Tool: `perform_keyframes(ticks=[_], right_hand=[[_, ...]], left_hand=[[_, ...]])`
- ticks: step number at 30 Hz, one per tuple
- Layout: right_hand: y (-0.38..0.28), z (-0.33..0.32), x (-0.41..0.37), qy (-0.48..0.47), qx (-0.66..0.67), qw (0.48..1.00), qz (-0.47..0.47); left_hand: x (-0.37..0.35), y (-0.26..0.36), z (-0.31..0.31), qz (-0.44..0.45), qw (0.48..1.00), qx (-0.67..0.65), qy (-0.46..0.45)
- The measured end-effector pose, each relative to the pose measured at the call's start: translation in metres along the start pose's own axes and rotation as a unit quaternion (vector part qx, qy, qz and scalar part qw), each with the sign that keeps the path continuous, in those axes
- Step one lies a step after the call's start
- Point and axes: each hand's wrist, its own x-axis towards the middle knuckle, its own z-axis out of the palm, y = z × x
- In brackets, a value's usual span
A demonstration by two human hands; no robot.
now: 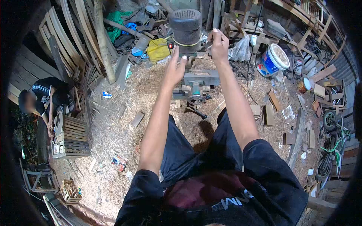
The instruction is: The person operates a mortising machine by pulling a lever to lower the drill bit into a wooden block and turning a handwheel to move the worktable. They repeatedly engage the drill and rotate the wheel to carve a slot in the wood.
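Black motor (pixel 185 29), beyond left fingers (pixel 175 55), left of right fingers (pixel 216 35)

Woodworking shop: shavings (pixel 102 132) covering floor, machine (pixel 196 81) (handwheel (pixel 197 99) visible), stacked timber (pixel 71 34).

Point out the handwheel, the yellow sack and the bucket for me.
Handwheel (pixel 197 99): head view, on its hub.
Yellow sack (pixel 159 50): head view, on the middle of its crumpled front.
Bucket (pixel 268 65): head view, on its side, below the rim.
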Motion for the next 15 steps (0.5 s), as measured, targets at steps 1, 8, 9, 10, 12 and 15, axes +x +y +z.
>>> perform_keyframes(ticks=[1, 8, 9, 10, 12, 15], right_hand=[[0.0, 0.002, 0.001, 0.006, -0.005, 1.0, 0.0], [0.016, -0.001, 0.008, 0.022, -0.076, 0.994, -0.071], [0.021, -0.005, 0.006, 0.041, -0.087, 0.992, -0.077], [0.026, -0.009, 0.001, 0.059, -0.098, 0.99, -0.082], [0.029, -0.018, -0.017, 0.074, -0.109, 0.99, -0.044], [0.096, -0.054, -0.061, 0.003, -0.249, 0.969, -0.003]], left_hand=[[-0.001, -0.001, -0.001, 0.002, 1.0, 0.0, 0.0], [-0.034, -0.04, 0.011, -0.031, 0.999, 0.009, -0.027], [-0.042, -0.04, 0.012, -0.041, 0.998, 0.019, -0.033], [-0.051, -0.04, 0.012, -0.054, 0.997, 0.03, -0.038], [-0.068, -0.06, 0.021, -0.089, 0.994, 0.007, -0.055], [-0.094, -0.103, 0.042, -0.15, 0.984, 0.014, -0.098]])
